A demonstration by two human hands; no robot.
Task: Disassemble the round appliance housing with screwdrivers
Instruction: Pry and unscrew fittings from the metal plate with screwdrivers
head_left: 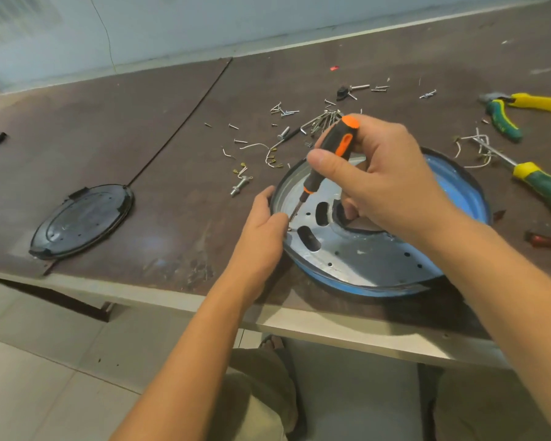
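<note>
The round blue housing (458, 192) lies at the table's front edge, with a perforated grey metal plate (369, 259) inside it. My right hand (385, 176) grips a black-and-orange screwdriver (334, 148), tilted, its tip down at the plate's left rim. My left hand (264, 224) rests against the housing's left rim, its fingertips at the screwdriver tip; whether they pinch a screw I cannot tell.
A black round cover (83, 221) lies at the left. Loose screws and wire bits (283, 132) are scattered behind the housing. Yellow-green pliers (509, 113) and a green-yellow screwdriver (535, 179) lie at the right. Small red pieces (541, 240) sit near the right edge.
</note>
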